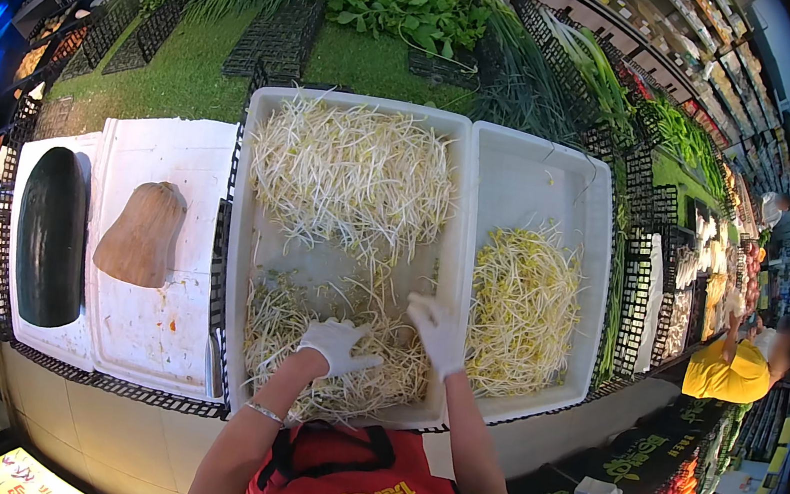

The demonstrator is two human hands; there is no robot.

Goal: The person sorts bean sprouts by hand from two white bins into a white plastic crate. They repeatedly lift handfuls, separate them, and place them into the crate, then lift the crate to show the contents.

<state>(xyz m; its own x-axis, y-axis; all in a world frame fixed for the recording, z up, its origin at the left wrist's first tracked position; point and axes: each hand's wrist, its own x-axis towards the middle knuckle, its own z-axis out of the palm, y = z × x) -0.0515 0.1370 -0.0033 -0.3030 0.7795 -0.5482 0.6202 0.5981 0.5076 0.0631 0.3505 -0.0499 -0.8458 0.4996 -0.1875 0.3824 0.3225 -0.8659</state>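
Observation:
My left hand [341, 348], in a white glove, rests on the near pile of bean sprouts [274, 351], thumb apart from the fingers. I see nothing gripped in it. My right hand [437, 333], also gloved, is at the inner right side of the white tray [238, 240], its fingers pointing left over the sprouts and apart from each other. A larger heap of pale bean sprouts [356, 173] fills the tray's far half. Between the two piles the tray bottom shows, with loose sprouts and bits on it. Some fingertips are partly hidden among the sprouts.
A second white tray [519, 170] on the right holds yellow-headed sprouts [522, 310]. To the left, a winter melon [52, 237] and a cut pumpkin [143, 234] lie on white foam boards. Leafy greens [406, 2] stand behind. A person in yellow [726, 369] is at far right.

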